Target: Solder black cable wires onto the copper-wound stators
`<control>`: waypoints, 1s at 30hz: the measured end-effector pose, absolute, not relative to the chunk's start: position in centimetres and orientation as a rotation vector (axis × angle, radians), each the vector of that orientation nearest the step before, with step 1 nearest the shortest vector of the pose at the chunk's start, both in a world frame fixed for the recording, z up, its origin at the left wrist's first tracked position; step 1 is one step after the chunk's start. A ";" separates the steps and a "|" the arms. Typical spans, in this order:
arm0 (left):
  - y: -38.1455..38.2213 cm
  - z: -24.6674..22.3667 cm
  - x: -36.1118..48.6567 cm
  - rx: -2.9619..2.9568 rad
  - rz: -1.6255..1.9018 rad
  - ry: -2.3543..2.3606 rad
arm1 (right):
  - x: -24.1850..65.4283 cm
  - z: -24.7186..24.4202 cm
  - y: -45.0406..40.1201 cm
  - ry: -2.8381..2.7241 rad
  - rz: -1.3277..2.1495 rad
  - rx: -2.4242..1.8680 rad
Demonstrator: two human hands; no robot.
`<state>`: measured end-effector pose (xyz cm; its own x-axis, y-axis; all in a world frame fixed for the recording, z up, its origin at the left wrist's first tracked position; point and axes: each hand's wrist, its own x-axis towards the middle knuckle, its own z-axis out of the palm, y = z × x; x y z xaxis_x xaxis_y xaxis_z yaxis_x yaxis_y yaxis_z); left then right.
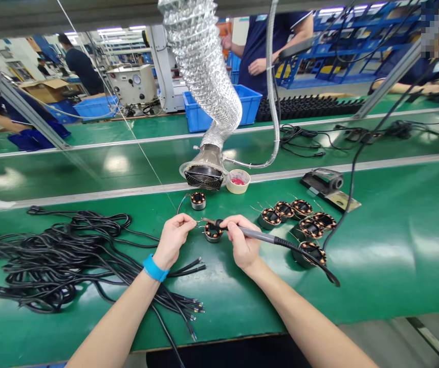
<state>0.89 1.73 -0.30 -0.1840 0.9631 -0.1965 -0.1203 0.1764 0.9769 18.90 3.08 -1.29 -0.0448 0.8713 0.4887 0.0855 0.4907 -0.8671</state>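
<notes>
My left hand (173, 236), with a blue band at its wrist, pinches a thin solder wire that runs down from above; the fingertips hide part of it. In my right hand (242, 240) is a soldering iron (258, 234), its tip pointing left towards those fingertips. Just below the tip sits a stator (214, 233) with copper windings and short wire leads. Another stator (198, 200), with a dark lead, stands a little behind it. Whether the tip touches a lead is too small to tell.
Black cables (69, 255) lie heaped at left, stripped ends near my left forearm. Several stators (307, 227) stand at right, by an iron stand (325, 181). A fume duct (204, 168) hangs ahead beside a tape roll (238, 183). Co-workers are across the bench.
</notes>
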 end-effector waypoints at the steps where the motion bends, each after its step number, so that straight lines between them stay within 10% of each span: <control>1: 1.7 -0.3 0.9 0.894 1.253 1.354 | 18.9 -1.3 3.1 -1.492 0.794 -0.880; 30: 1.4 0.1 0.9 1.023 1.265 1.353 | 17.4 -0.5 4.3 -1.735 0.692 -0.809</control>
